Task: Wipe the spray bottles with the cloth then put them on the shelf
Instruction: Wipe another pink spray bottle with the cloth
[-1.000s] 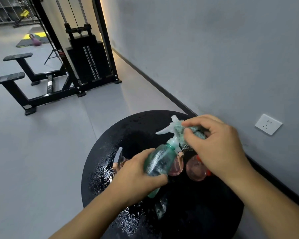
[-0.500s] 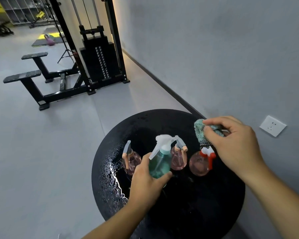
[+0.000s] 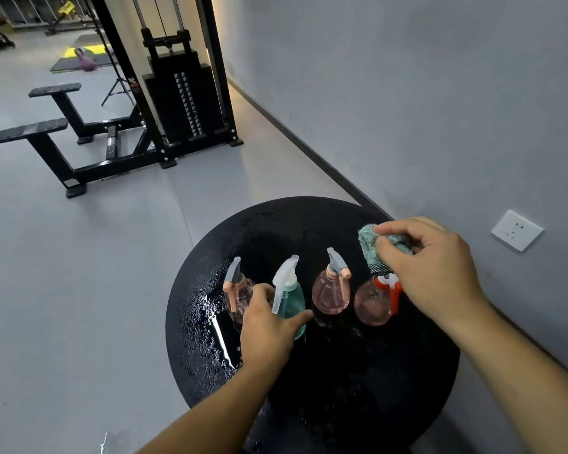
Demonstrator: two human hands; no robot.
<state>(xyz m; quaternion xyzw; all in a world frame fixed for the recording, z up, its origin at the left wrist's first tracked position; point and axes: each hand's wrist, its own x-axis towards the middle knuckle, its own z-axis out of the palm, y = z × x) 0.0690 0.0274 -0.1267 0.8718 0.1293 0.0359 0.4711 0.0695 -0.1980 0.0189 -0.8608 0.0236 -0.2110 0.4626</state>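
Note:
Several spray bottles stand in a row on a round black table (image 3: 358, 371). My left hand (image 3: 266, 329) grips the teal bottle (image 3: 291, 303), which is upright with a white trigger head. Behind my left hand stands a pink bottle (image 3: 240, 294) with a peach trigger. To the right are another pink bottle (image 3: 331, 294) with a peach trigger and a pink bottle (image 3: 373, 304) with a red trigger. My right hand (image 3: 433, 270) holds a bunched teal cloth (image 3: 371, 244) just above the red-trigger bottle. No shelf is in view.
Water droplets cover the table's left part (image 3: 207, 322). A grey wall with a white socket (image 3: 516, 230) runs along the right. A black weight-stack machine (image 3: 181, 93) and benches (image 3: 43, 132) stand on the grey floor behind.
My left hand turned the teal bottle from tilted to upright and lowered it toward the table. My right hand drew the cloth away from its nozzle to the right.

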